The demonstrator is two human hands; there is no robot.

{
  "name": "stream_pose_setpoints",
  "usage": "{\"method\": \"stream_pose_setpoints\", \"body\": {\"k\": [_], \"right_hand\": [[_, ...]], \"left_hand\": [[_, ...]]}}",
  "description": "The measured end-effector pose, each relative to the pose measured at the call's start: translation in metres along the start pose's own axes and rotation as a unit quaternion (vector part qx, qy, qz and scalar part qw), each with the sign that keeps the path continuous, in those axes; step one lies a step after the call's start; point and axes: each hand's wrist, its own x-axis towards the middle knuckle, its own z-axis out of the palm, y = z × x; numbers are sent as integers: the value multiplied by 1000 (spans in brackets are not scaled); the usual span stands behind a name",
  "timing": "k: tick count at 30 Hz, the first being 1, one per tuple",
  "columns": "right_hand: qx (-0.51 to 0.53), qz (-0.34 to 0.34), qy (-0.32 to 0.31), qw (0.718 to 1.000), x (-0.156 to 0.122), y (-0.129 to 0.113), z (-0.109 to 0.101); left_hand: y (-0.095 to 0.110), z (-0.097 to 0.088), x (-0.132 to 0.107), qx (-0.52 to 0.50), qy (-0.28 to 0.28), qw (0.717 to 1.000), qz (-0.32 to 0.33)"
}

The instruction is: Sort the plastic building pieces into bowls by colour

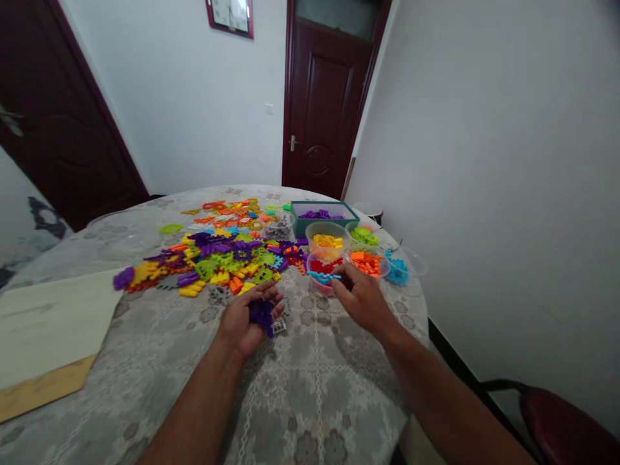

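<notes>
In my left hand (245,321), palm up with the fingers curled, lie purple plastic building pieces (262,314). My right hand (361,296) pinches a light blue building piece (321,278) over the near side of a clear tub of red pieces (325,265). Around that tub stand a tub of orange pieces (367,263), a tub of yellow pieces (328,241) and a tub of lime green pieces (364,236). Blue pieces (398,268) fill a container at the right edge. A mixed heap of building pieces (227,258) spreads beyond my left hand.
A green-rimmed box (323,223) of purple pieces stands at the back, beside a tub of grey pieces (279,226). Pale sheets (53,323) lie on the left of the patterned tablecloth (300,400). A dark red chair (564,423) is at lower right.
</notes>
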Motion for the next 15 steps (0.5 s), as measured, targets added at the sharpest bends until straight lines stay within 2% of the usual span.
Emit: {"method": "stream_pose_setpoints", "body": {"k": [3, 6, 9, 11, 13, 15], "right_hand": [[-84, 45, 112, 989, 9, 35, -33], [-198, 97, 192, 956, 16, 74, -66], [-314, 170, 218, 908, 19, 105, -89], [-357, 196, 221, 886, 19, 118, -95], [-350, 165, 221, 895, 17, 120, -90], [-291, 97, 198, 931, 13, 107, -76]], "left_hand": [[2, 0, 1, -4, -7, 1000, 2], [1, 2, -1, -14, -12, 1000, 7], [0, 4, -5, -32, -19, 999, 8], [0, 5, -7, -42, -24, 999, 1], [1, 6, -8, -51, -26, 998, 2], [1, 6, -8, -64, -24, 998, 5]]}}
